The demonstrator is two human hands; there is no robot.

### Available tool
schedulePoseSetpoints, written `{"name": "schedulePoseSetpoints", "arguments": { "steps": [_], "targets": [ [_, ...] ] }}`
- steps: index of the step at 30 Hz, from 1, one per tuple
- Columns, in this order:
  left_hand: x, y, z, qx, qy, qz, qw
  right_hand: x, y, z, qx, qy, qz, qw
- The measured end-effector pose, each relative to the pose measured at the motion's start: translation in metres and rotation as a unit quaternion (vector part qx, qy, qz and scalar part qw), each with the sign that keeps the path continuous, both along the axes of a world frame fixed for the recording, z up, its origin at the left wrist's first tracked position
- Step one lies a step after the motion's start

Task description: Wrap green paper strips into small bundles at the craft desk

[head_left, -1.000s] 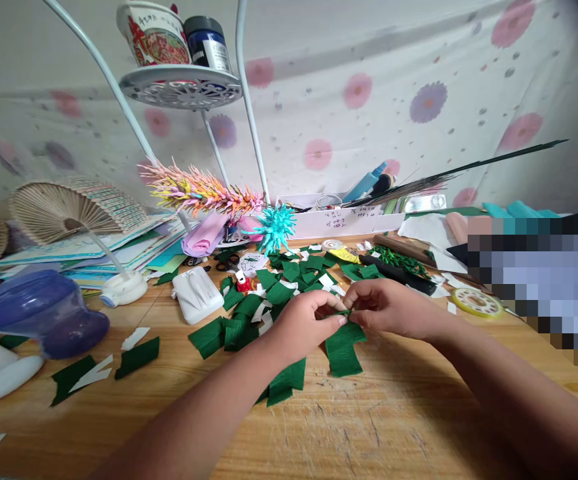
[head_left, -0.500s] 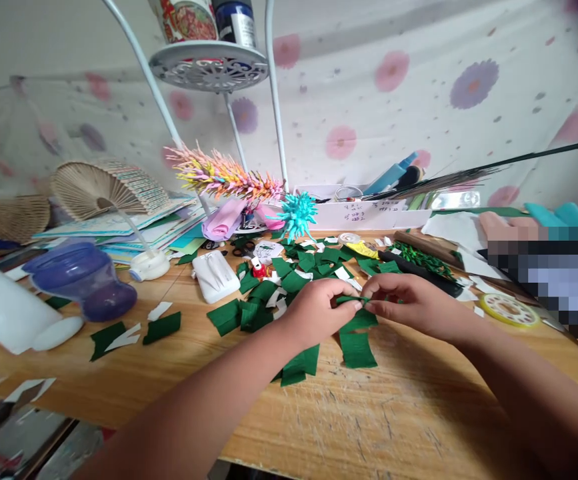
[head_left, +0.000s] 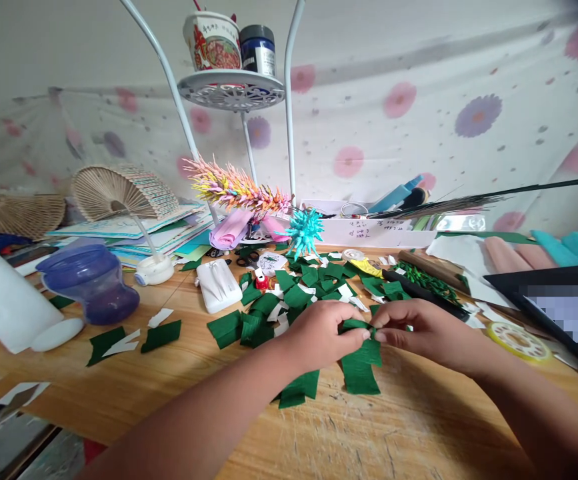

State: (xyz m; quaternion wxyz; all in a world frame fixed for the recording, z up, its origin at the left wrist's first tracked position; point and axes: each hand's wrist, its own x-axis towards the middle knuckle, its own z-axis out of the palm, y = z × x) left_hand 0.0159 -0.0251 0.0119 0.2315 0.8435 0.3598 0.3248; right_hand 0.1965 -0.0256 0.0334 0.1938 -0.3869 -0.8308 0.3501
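Between my two hands a small piece of green crepe paper (head_left: 356, 325) is gathered at its right end. My left hand (head_left: 321, 337) is closed, pinching it between thumb and fingers. Close against it, my right hand (head_left: 413, 331) is also closed, with thumb and fingertips on the narrow gathered end. Just below the hands, a flat green crepe rectangle (head_left: 361, 377) lies on the wooden table. More green pieces (head_left: 299, 390) lie beside my left wrist, and a loose pile of green and white scraps (head_left: 296, 297) spreads behind the hands.
A white case (head_left: 219, 287), a purple translucent cup (head_left: 91, 283) and a folding fan (head_left: 119, 193) stand to the left. Spiky pipe-cleaner pieces (head_left: 306, 232) hang by a white metal rack (head_left: 289, 120). On the right are a yellow tape roll (head_left: 519, 341) and a dark-framed screen (head_left: 559, 303).
The view has tilted upward, so the rack and its tub show more fully. My hands still pinch the green crepe paper, and more of its face shows now.
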Motion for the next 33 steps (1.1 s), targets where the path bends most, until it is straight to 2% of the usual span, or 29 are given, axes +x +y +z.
{"name": "schedulePoseSetpoints", "arguments": {
  "steps": [5,14,18,25,33],
  "targets": [
    [0.0022,-0.0015,-0.0012,0.012,0.028,-0.006,1.000,0.0036,0.0005,0.0019,0.008,-0.047,0.023,0.999],
    [0.0047,-0.0011,-0.0013,0.000,0.010,0.009,1.000,-0.0006,-0.0017,0.0044,0.115,-0.068,0.005,0.991],
    [0.0060,-0.0007,-0.0014,-0.021,0.005,0.027,0.999,-0.0021,-0.0016,0.0033,0.147,-0.055,-0.030,0.987],
    [0.0079,-0.0039,0.0024,-0.036,0.000,0.027,0.999,-0.0031,-0.0018,0.0021,0.136,-0.023,-0.058,0.989],
    [0.0094,0.0000,-0.0036,-0.011,-0.016,0.039,0.999,-0.0016,-0.0020,0.0022,0.118,-0.020,-0.048,0.992]
  ]
}}
